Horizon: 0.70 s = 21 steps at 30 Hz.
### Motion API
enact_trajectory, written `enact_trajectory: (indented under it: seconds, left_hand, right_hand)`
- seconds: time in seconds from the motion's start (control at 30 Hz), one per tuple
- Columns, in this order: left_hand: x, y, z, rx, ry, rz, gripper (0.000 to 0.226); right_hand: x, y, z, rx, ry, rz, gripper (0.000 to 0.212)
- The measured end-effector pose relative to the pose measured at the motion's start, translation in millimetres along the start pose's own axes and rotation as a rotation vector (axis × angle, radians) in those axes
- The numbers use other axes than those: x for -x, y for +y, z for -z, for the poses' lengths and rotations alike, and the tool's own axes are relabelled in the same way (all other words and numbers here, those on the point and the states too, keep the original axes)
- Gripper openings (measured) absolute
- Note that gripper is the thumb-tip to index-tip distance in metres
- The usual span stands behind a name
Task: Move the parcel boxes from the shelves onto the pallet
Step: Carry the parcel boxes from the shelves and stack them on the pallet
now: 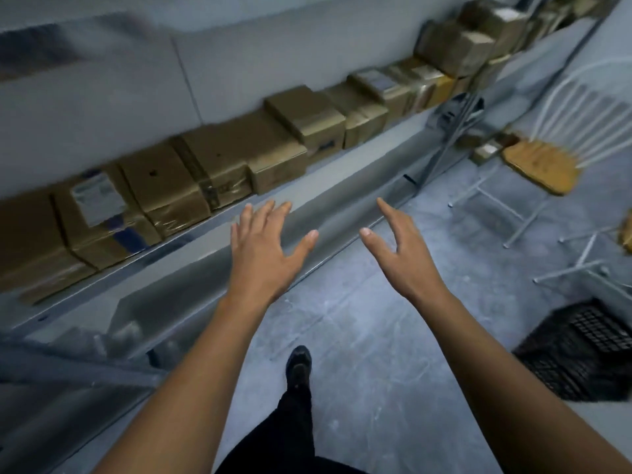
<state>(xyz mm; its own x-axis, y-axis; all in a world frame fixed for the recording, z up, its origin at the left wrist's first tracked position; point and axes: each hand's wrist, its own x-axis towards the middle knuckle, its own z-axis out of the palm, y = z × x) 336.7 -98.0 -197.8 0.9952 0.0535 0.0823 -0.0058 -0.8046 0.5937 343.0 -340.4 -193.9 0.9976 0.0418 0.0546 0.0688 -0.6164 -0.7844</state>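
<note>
A: Forearms (205,371) stretched out over the floor (376,336) — left hand (263,248) and right hand (400,254) both empty, fingers spread, apart from each other, just short of the shelf (355,165) edge. Touching nothing.
B: Parcel boxes?
A: Long row of parcel boxes (212,165) on the shelf against the wall (239,63), more stacked at the far end. None in hand.
B: Pallet?
A: Not in view. Black crate (581,354) at right, white chair (543,165) beyond it — neither one's a pallet.
B: Progress?
A: Can't count what's moved. Row looks full, so I'd judge most of it is left. Reads as a reach for a box.
</note>
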Motion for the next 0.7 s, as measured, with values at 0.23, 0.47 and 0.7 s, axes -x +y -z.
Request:
enact_trajectory:
  seconds: [0.23, 0.47, 0.7]
  left_hand:
    - [-141.6, 68.7, -57.9, 0.072, -0.036, -0.110, 0.080]
    - [-237.3, 145.1, -117.1, 0.136, -0.138, -0.198, 0.082]
    - [-315.8, 226.8, -192.5, 0.144, -0.162, -0.234, 0.080]
  right_hand:
    - [-94.4, 38.7, 68.0, 0.090, 0.106, -0.136, 0.067]
    - [-166.1, 82.4, 129.8, 0.087, 0.239, -0.188, 0.073]
    - [-241.4, 162.4, 195.0, 0.051, 0.271, -0.228, 0.067]
